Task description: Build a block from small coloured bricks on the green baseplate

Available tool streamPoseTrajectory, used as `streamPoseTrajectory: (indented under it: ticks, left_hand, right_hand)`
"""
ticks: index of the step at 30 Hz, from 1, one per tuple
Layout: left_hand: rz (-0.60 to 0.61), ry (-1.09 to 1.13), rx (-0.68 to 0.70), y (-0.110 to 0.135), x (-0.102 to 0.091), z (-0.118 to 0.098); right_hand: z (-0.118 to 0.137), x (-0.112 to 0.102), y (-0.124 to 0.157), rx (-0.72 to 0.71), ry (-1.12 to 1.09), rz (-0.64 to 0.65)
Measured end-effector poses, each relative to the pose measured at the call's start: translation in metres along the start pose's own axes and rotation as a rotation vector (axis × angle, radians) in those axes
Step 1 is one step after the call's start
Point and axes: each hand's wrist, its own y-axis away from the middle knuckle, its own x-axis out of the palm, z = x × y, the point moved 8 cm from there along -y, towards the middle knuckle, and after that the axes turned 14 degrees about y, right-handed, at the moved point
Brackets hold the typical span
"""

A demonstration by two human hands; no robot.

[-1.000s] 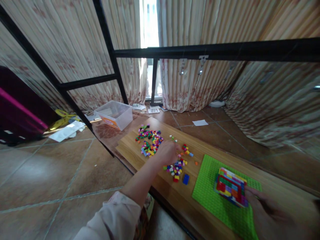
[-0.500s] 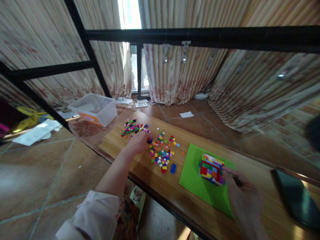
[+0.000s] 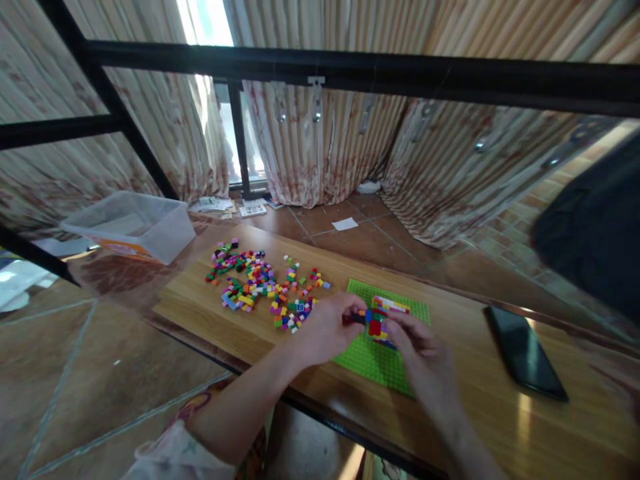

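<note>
A green baseplate (image 3: 371, 360) lies on the wooden table (image 3: 475, 407). A multicoloured block build (image 3: 386, 312) stands on it. My left hand (image 3: 326, 327) is closed at the build's left side, its fingers pinching a small dark brick (image 3: 353, 319) against it. My right hand (image 3: 416, 337) is closed on the build from the near right. A scatter of small coloured bricks (image 3: 260, 285) lies on the table left of the plate.
A black phone (image 3: 524, 352) lies on the table to the right. A clear plastic bin (image 3: 131, 225) sits at the table's far left. A black metal frame (image 3: 350, 67) crosses overhead. Curtains hang behind, with papers on the tiled floor. A dark blurred shape (image 3: 595, 227) fills the right edge.
My left hand left the loose bricks and came right to the build on the green plate. My right hand shifted onto the build. The camera view swung to the right, bringing the phone closer in.
</note>
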Motion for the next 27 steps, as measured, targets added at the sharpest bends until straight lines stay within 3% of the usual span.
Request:
streamPoseTrajectory:
  ticks: [4, 11, 18, 24, 27]
  left_hand:
    - [0.038, 0.206, -0.028, -0.001, 0.023, -0.001]
    - [0.044, 0.299, -0.08, -0.007, 0.028, 0.008]
    - [0.099, 0.556, -0.089, -0.007, 0.043, 0.002]
    - [-0.03, 0.32, -0.038, -0.006, 0.039, 0.004]
    - [-0.043, 0.409, -0.063, -0.007, 0.04, 0.007]
  right_hand:
    - [0.006, 0.007, 0.003, -0.046, -0.055, 0.098]
    - [0.004, -0.001, 0.002, -0.017, -0.139, 0.074]
    - [0.0, -0.003, -0.001, -0.055, -0.158, 0.088]
    - [0.001, -0.002, 0.003, -0.059, -0.134, 0.084]
    - [-0.003, -0.004, 0.001, -0.033, -0.19, 0.059]
